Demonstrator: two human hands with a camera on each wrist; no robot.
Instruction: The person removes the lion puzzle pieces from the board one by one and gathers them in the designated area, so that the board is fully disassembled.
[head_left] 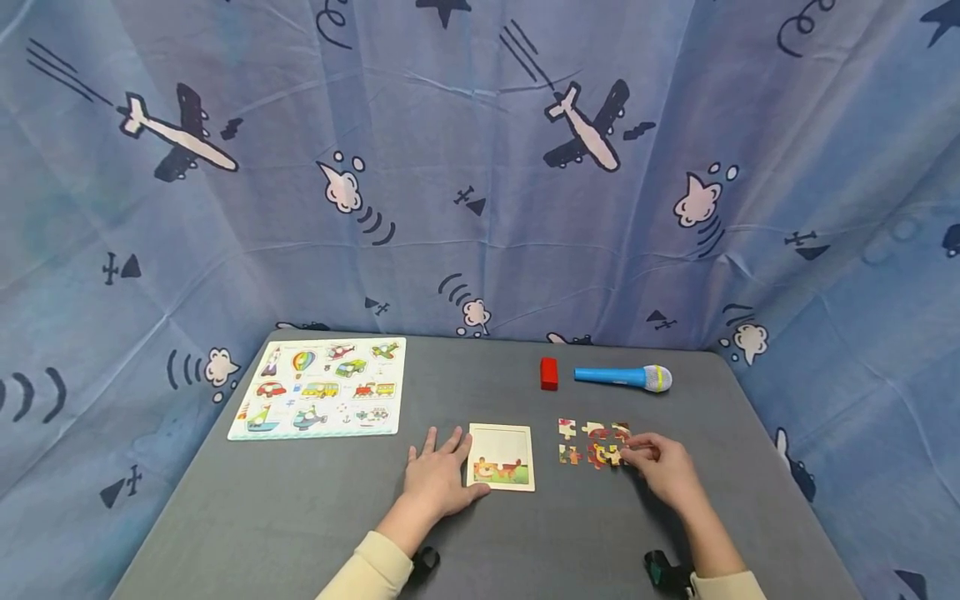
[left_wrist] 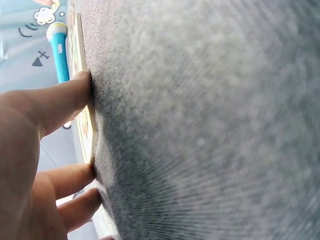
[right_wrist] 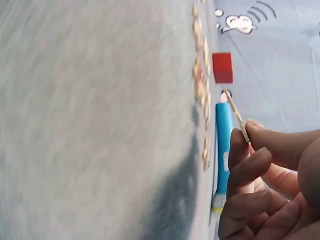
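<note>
A jigsaw puzzle piece [right_wrist: 236, 114] is pinched between the thumb and index finger of my right hand [head_left: 663, 473]. That hand is above the right end of several loose puzzle pieces [head_left: 567, 429] on the table. My left hand [head_left: 437, 483] lies with its fingers spread at the left side of a small wooden puzzle tray [head_left: 532, 460]. The thumb and a finger of that hand touch the tray's edge in the left wrist view. Pieces showing an animal picture [head_left: 501, 471] fill the tray's lower part, and its upper part is bare.
A red block [head_left: 549, 374] and a blue toy microphone [head_left: 611, 377] lie behind the loose pieces. At the back left is a white vehicle picture board [head_left: 318, 389]. A printed curtain [head_left: 480, 167] hangs behind the grey table [head_left: 300, 517].
</note>
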